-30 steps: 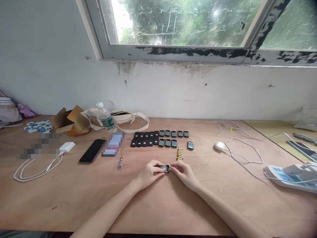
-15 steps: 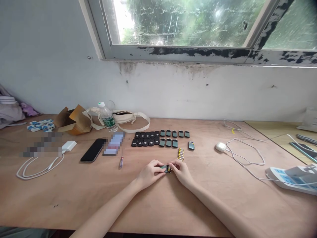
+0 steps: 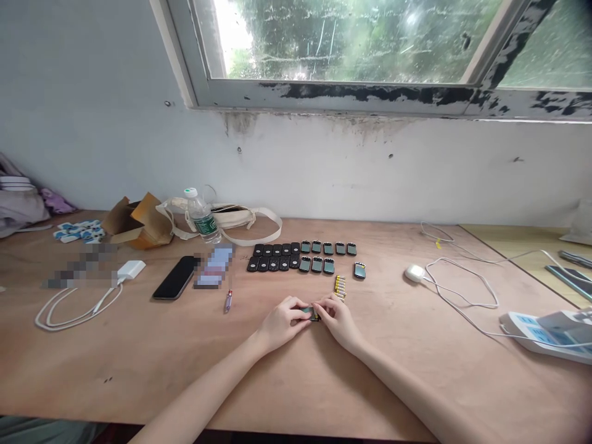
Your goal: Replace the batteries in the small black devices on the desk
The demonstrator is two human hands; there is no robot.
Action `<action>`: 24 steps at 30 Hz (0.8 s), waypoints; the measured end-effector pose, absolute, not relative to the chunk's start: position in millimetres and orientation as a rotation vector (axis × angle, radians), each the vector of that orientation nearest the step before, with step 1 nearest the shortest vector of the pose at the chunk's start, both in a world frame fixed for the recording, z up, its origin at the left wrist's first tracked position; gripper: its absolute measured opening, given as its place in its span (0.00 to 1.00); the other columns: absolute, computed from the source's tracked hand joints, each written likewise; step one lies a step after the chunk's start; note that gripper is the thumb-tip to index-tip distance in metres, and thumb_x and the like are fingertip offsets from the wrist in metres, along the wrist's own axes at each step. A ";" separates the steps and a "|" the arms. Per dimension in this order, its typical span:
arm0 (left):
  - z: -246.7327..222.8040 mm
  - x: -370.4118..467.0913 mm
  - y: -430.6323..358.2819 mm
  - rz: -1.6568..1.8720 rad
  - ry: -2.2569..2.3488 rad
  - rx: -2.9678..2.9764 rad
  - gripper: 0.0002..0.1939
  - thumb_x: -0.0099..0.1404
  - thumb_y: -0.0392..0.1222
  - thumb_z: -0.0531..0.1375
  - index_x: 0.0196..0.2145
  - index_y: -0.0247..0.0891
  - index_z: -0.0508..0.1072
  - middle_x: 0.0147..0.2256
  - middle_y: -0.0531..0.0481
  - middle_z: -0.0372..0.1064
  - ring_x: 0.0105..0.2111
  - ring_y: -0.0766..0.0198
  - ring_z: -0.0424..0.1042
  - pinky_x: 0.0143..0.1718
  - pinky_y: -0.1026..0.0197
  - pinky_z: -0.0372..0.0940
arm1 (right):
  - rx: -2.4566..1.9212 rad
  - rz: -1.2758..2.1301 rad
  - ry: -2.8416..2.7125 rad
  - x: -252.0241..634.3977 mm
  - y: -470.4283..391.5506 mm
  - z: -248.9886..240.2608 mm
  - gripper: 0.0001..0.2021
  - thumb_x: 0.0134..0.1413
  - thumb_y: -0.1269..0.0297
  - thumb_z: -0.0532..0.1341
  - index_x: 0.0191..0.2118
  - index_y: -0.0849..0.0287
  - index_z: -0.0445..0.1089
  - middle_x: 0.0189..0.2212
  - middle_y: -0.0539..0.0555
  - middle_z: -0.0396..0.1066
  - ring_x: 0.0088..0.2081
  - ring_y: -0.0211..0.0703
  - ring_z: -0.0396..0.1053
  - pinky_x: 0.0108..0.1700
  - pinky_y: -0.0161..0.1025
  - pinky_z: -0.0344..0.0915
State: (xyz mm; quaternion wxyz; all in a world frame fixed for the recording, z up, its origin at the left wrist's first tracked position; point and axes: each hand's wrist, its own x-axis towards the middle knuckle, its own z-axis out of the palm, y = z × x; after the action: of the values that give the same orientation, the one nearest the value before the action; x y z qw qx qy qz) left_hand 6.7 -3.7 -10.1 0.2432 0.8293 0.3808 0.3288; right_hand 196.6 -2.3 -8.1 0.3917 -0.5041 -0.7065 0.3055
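Observation:
Near the table's front middle, my left hand (image 3: 281, 322) is closed around a small open electronic device (image 3: 308, 312) with a greenish board in a dark shell. At the device's right end, my right hand (image 3: 337, 319) pinches a small yellow-banded battery (image 3: 316, 316); the fingertips hide most of it. Just beyond the right hand lies a short column of several similar batteries (image 3: 340, 285). A separate open device (image 3: 359, 270) rests to the right of them. Farther back are rows of open devices with green boards (image 3: 317, 265) and, on their left, black oval-marked covers (image 3: 274, 264).
A small screwdriver (image 3: 228, 301) lies left of my hands, past it a black phone (image 3: 176, 279). Behind stand a water bottle (image 3: 203, 217), a white bag (image 3: 235, 217) and an open cardboard box (image 3: 139, 223). At right are a power strip (image 3: 531, 336) and a white charger with cable (image 3: 415, 273).
The view has shifted slightly. Both hands stay at the same device, and the right fingertips have moved a little left over its battery end.

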 end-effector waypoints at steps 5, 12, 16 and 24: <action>-8.9 8.3 -5.6 0.905 1.056 2.263 0.07 0.63 0.40 0.59 0.36 0.42 0.78 0.40 0.46 0.71 0.40 0.61 0.69 0.42 0.59 0.67 | -1.251 0.636 -1.900 199.3 -14.0 -13.5 0.12 0.58 0.58 0.56 0.42 0.56 0.72 0.37 0.57 0.65 0.35 0.44 0.66 0.36 0.41 0.68; -11.6 8.3 -5.1 0.921 1.052 2.275 0.08 0.63 0.41 0.59 0.37 0.42 0.78 0.40 0.46 0.70 0.41 0.61 0.68 0.42 0.59 0.67 | -1.245 0.362 -2.091 201.3 -18.5 -14.3 0.10 0.57 0.64 0.57 0.45 0.53 0.69 0.40 0.57 0.66 0.45 0.50 0.63 0.45 0.48 0.67; -12.0 7.8 -4.2 0.922 1.032 2.275 0.07 0.63 0.40 0.59 0.37 0.42 0.78 0.40 0.46 0.70 0.41 0.61 0.68 0.43 0.59 0.67 | -1.235 0.255 -2.208 201.8 -23.7 -10.8 0.15 0.59 0.66 0.54 0.51 0.53 0.66 0.41 0.59 0.66 0.44 0.51 0.63 0.45 0.50 0.67; -9.2 6.5 -1.6 0.856 1.063 2.228 0.09 0.61 0.42 0.62 0.39 0.41 0.76 0.40 0.47 0.70 0.42 0.59 0.68 0.44 0.58 0.66 | -1.237 0.266 -2.185 206.9 -30.2 -16.9 0.29 0.57 0.65 0.57 0.63 0.52 0.48 0.51 0.60 0.63 0.52 0.53 0.62 0.51 0.54 0.65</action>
State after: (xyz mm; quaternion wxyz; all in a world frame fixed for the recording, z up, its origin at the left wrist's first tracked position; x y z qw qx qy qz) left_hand 6.5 -1.6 -9.2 0.2613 0.8230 0.3929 0.3163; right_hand 206.9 -30.2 -16.9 0.3034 -0.4667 -0.8246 0.1005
